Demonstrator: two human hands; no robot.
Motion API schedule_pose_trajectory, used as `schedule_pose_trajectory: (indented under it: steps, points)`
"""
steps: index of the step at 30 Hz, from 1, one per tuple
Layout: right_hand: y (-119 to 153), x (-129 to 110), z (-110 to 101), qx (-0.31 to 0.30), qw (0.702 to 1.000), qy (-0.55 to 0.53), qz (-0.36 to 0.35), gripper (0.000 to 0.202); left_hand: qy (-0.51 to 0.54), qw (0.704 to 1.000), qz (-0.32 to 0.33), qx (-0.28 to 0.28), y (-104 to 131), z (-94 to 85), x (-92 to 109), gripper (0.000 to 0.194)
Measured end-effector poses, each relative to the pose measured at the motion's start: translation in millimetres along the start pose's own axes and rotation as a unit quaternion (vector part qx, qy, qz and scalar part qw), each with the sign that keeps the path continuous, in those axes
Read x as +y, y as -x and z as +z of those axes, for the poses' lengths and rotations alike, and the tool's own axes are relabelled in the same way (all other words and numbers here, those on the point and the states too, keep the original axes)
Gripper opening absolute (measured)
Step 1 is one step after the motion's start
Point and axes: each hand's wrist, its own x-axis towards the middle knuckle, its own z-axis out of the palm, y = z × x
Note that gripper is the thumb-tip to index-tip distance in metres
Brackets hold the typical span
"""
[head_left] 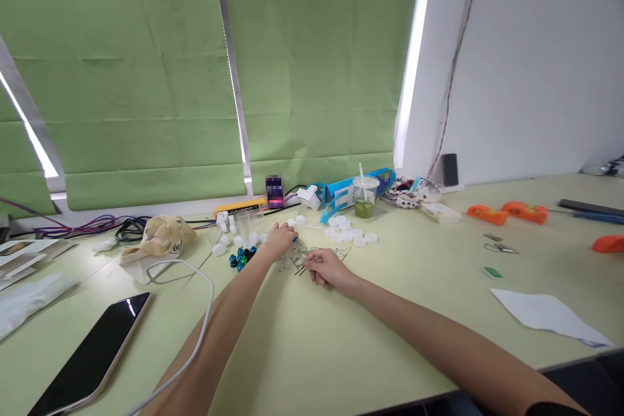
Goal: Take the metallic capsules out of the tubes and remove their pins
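Note:
Near the middle of the table, my left hand (279, 239) reaches forward with its fingers bent around a small teal piece (295, 240) at its fingertips. My right hand (325, 266) rests just to the right and nearer, fingers curled together over a pile of thin metal pieces (298, 261); what is between them is too small to make out. Left of my left forearm sits a cluster of teal and black round pieces (240, 259). White round caps (346, 235) lie behind my right hand, and more white pieces (219, 249) lie on the left.
A phone (92, 357) and a white cable (212, 299) lie at the left, near a cloth bag (163, 240). Behind the hands stand a drink cup (364, 198) and a blue package (341, 192). Orange tools (524, 211) and a white paper (546, 313) are at the right.

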Motion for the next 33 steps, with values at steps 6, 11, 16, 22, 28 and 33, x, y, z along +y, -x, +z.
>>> schedule_pose_trajectory:
  steps: [6,11,16,22,28,33]
  points:
    - [-1.1,4.1,1.9,0.037,0.999,-0.018,-0.015,0.019,0.027,0.998,-0.028,0.039,6.6,-7.7,-2.7,0.002]
    - [-0.7,2.4,4.5,0.065,0.995,-0.071,-0.027,0.024,0.089,0.991,-0.062,0.084,30.7,-14.4,5.1,0.011]
    - [1.6,0.2,5.0,0.04,0.996,-0.077,-0.029,0.029,0.154,0.977,-0.099,0.106,57.7,-8.3,27.2,0.015]
    - [2.4,1.1,3.6,0.025,0.997,-0.055,-0.036,0.03,0.281,0.936,-0.154,0.144,66.0,-5.7,42.8,0.024]
    - [3.0,-0.1,3.2,0.025,0.998,-0.038,-0.031,0.031,0.331,0.919,-0.167,0.136,68.4,-8.4,47.4,0.022]
    - [1.8,2.4,2.9,0.022,0.998,-0.039,-0.035,0.03,0.292,0.931,-0.152,0.158,68.7,-4.4,48.0,0.021]
